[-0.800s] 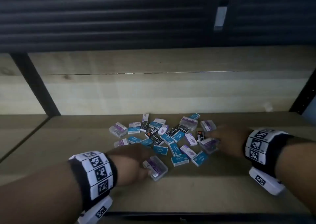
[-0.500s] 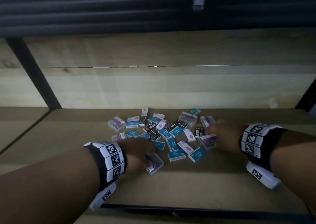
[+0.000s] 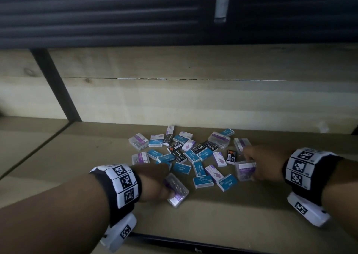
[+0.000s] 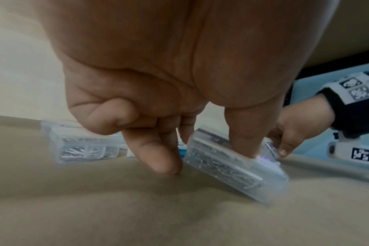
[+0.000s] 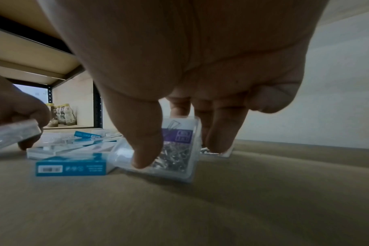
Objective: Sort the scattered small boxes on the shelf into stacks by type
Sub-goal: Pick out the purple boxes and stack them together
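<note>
Left hand now tilts clear plastic clip box off brown shelf, pinching it; right hand grips second clear purple-labelled box, seemingly raised, beside scattered pile.

Glossy clear plastic box, matt shelf

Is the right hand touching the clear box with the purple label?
Touching. The right wrist view shows the thumb pressed on the clear box.
</note>
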